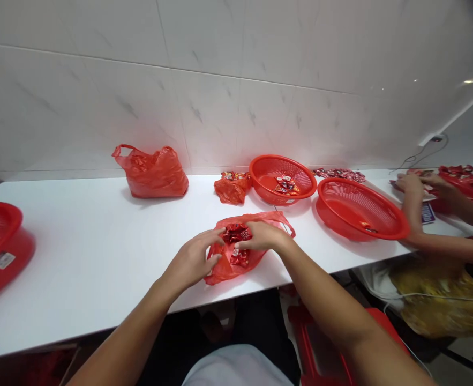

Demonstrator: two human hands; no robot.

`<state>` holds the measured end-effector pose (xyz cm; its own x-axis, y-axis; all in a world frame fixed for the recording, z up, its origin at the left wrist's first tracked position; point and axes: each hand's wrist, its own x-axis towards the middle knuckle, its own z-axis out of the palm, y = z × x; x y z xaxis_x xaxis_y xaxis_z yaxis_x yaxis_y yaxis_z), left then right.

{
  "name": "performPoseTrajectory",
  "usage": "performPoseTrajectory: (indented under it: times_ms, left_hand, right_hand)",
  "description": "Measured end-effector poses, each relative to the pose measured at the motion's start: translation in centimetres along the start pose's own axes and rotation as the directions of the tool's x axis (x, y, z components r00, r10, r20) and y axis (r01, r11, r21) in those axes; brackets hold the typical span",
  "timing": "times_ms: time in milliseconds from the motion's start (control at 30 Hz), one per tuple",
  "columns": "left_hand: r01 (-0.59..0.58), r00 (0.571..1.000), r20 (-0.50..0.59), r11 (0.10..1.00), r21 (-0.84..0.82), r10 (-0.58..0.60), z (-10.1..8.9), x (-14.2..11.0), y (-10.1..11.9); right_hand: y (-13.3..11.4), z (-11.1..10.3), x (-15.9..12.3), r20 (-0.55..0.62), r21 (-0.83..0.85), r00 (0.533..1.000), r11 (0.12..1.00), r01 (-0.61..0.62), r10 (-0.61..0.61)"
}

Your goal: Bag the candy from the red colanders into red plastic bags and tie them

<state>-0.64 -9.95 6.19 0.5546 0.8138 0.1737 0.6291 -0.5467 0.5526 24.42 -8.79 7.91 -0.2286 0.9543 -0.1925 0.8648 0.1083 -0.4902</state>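
Head view: left hand (pixel 192 261), right hand (pixel 260 236) (arms outstretched) half-open on red packets (pixel 239 258).

Red colander (pixel 332 222) stands between right hand (pixel 262 236) and co-worker's hands (pixel 411 185).

Single head-worn view, facing forward and down, close above the left hand (pixel 190 260) and right hand (pixel 260 236) (tiled wall (pixel 220 107) beyond)
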Motion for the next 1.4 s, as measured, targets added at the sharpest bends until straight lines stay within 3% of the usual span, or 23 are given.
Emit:
performPoseTrajectory:
  times_ms: [67, 133, 167, 233, 267, 300, 367, 433, 533, 600, 700, 767, 800, 867, 933, 1000, 1067, 1133, 1267, 1333, 1400]
  left_hand:
    - [0.063, 0.985, -0.156, 0.997, -0.046, -0.069, 0.2, -1.8, -0.7]
    - [0.183, 0.936, -0.285, 0.977, -0.111, -0.207, 1.8, -3.8, -1.2]
    - [0.249, 0.911, -0.296, 0.955, -0.158, -0.287, 2.8, -4.6, -1.4]
    - [0.345, 0.898, -0.185, 0.9, -0.267, -0.399, 4.9, -5.7, -1.4]
    - [0.367, 0.905, -0.094, 0.875, -0.317, -0.414, 5.6, -5.9, -1.4]
    - [0.373, 0.914, -0.019, 0.856, -0.358, -0.406, 5.8, -5.7, -1.4]
    - [0.347, 0.928, 0.021, 0.844, -0.409, -0.371, 4.9, -4.5, -1.5]
    - [0.301, 0.932, -0.056, 0.851, -0.43, -0.358, 2.1, -2.7, -1.7]
    - [0.226, 0.908, -0.216, 0.855, -0.467, -0.359, -3.4, 0.0, -2.0]
    - [0.162, 0.879, -0.31, 0.838, -0.521, -0.362, -6.5, 1.2, -1.7]
    - [0.057, 0.884, -0.343, 0.802, -0.595, -0.318, -8.9, 2.4, -0.3]
    - [0.006, 0.908, -0.325, 0.785, -0.62, -0.264, -9.2, 3.0, 1.2]
    - [-0.015, 0.919, -0.317, 0.785, -0.619, -0.233, -9.1, 3.3, 2.1]
    - [-0.057, 0.939, -0.309, 0.82, -0.57, -0.15, -8.6, 4.1, 4.0]
    - [-0.089, 0.955, -0.293, 0.89, -0.447, -0.051, -8.0, 4.9, 5.7]
    - [-0.113, 0.958, -0.287, 0.944, -0.309, 0.02, -7.5, 5.4, 6.6]
    - [-0.11, 0.943, -0.331, 0.968, -0.225, 0.031, -7.1, 5.5, 6.3]
    - [-0.103, 0.942, -0.336, 0.963, -0.247, 0.015, -6.5, 5.2, 4.9]
    - [-0.07, 0.991, -0.13, 0.884, -0.462, 0.011, -4.8, 4.4, 1.8]
    - [-0.027, 0.974, -0.212, 0.899, -0.437, -0.074, -3.9, 3.9, 1.3]
    - [-0.001, 0.91, -0.39, 0.938, -0.345, -0.142, -3.3, 3.4, 1.6]
  right_hand:
    - [0.1, -0.4, -2.8, -0.103, 0.014, 0.987, 0.992, 0.126, -0.124]
    - [0.8, -0.3, -5.0, -0.375, 0.008, 0.905, 0.976, 0.218, -0.199]
    - [1.4, -0.1, -5.7, -0.536, -0.013, 0.825, 0.979, 0.205, -0.18]
    - [3.0, 0.4, -6.3, -0.744, -0.04, 0.666, 0.999, 0.032, -0.051]
    - [3.9, 0.5, -6.2, -0.761, -0.043, 0.648, 0.996, -0.083, 0.021]
    - [4.7, 0.5, -6.0, -0.721, -0.047, 0.686, 0.981, -0.189, 0.097]
    - [6.2, -0.2, -5.4, -0.546, -0.063, 0.807, 0.949, -0.308, 0.226]
    - [7.2, -1.9, -5.0, -0.441, -0.001, 0.864, 0.962, -0.273, 0.244]
    - [7.4, -5.0, -4.7, -0.491, 0.312, 0.866, 0.948, 0.07, 0.097]
    - [6.8, -6.3, -4.2, -0.522, 0.52, 0.853, 0.79, 0.325, -0.007]
    - [4.6, -6.3, -2.8, -0.539, 0.712, 0.838, 0.485, 0.508, -0.086]
    - [2.4, -5.2, -1.7, -0.541, 0.766, 0.834, 0.345, 0.543, -0.113]
    - [1.1, -4.5, -1.2, -0.519, 0.779, 0.843, 0.328, 0.535, -0.142]
    - [-1.6, -3.2, -0.4, -0.406, 0.773, 0.878, 0.416, 0.479, -0.254]
    - [-3.9, -2.1, 0.5, -0.274, 0.686, 0.895, 0.581, 0.439, -0.352]
    - [-5.3, -1.7, 1.3, -0.217, 0.584, 0.903, 0.692, 0.424, -0.371]
    - [-5.8, -1.7, 2.1, -0.183, 0.602, 0.929, 0.71, 0.366, -0.323]
    - [-5.5, -1.9, 2.7, -0.07, 0.71, 0.955, 0.658, 0.25, -0.287]
    - [-4.7, -2.0, 2.9, 0.124, 0.804, 0.945, 0.588, 0.083, -0.302]
    - [-4.6, -1.9, 2.7, 0.133, 0.815, 0.948, 0.576, 0.061, -0.289]
    - [-4.5, -1.7, 2.5, 0.105, 0.839, 0.955, 0.541, 0.065, -0.277]
